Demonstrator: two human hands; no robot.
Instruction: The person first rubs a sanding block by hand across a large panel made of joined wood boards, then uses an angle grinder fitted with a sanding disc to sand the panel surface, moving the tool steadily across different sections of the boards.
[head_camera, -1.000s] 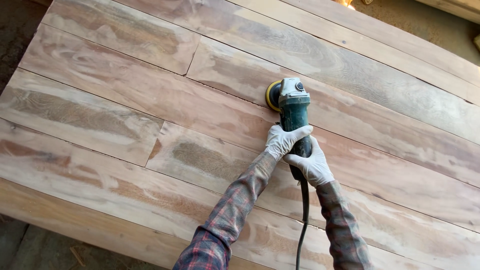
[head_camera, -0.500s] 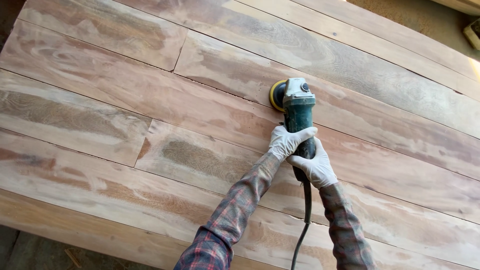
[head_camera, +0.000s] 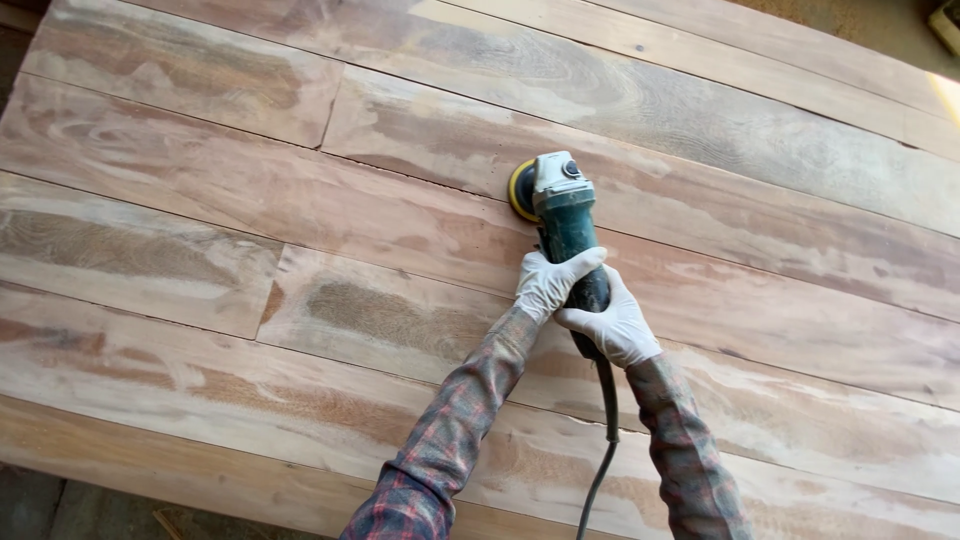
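Two gloved hands clamp the green angle grinder (head_camera: 565, 225): the left hand (head_camera: 548, 283) wraps the body and the right hand (head_camera: 615, 325) grips just behind it. Its yellow disc (head_camera: 520, 190) rests on the wooden planks (head_camera: 250, 200) ahead of both. Tilted, that disc could gouge the wood; the black cord (head_camera: 605, 430) trailing between the sleeves could snag.
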